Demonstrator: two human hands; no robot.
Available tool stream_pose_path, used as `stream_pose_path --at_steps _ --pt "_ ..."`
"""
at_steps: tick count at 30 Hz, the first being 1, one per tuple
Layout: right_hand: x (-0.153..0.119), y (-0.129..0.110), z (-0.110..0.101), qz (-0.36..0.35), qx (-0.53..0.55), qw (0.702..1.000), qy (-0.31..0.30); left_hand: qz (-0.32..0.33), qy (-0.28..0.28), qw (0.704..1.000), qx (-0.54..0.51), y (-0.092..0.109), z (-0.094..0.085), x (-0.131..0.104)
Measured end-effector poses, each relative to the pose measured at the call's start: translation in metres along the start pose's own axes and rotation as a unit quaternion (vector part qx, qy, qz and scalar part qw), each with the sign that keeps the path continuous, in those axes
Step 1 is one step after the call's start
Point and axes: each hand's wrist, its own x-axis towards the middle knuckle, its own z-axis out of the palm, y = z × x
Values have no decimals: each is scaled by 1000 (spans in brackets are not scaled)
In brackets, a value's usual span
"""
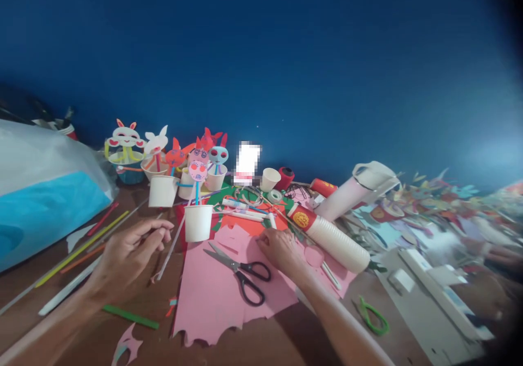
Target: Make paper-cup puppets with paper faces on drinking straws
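Note:
My left hand [133,251] hangs over the brown table left of the pink paper [212,300], its fingers curled together; whether anything small is between them is too small to tell. My right hand [281,249] has its fingers bent and pressed together above the upper part of the pink paper, and what they hold, if anything, is hidden. Black-handled scissors [235,267] lie part open on the paper between my hands. A white cup [198,223] stands behind them, with a pink paper face [198,170] on a blue stick above it.
More cups with paper animal faces [155,142] stand at the back left. Stacked paper cups [339,241] lie at the right, near a white pitcher [347,191]. Colored strips [87,244] and a blue-white bag [49,191] are at left. Another person's hand [484,295] is at far right.

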Motion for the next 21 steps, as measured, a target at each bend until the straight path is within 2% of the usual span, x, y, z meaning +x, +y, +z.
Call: stream_pose_path --at_steps 4,7,12,17,21 --pt "-3 3 -1 -15 5 1000 12 -29 14 999 -20 6 7 -10" --pt "-3 4 -5 -52 6 998 20 -23 18 999 -39 6 10 -15" --pt "2 0 -5 -119 -6 993 25 0 -44 998 -42 9 13 -20" --pt "3 3 5 -148 -20 988 44 49 -40 998 -29 32 27 -26" --pt "1 9 6 -164 -19 985 54 38 -54 997 -47 48 40 -28"
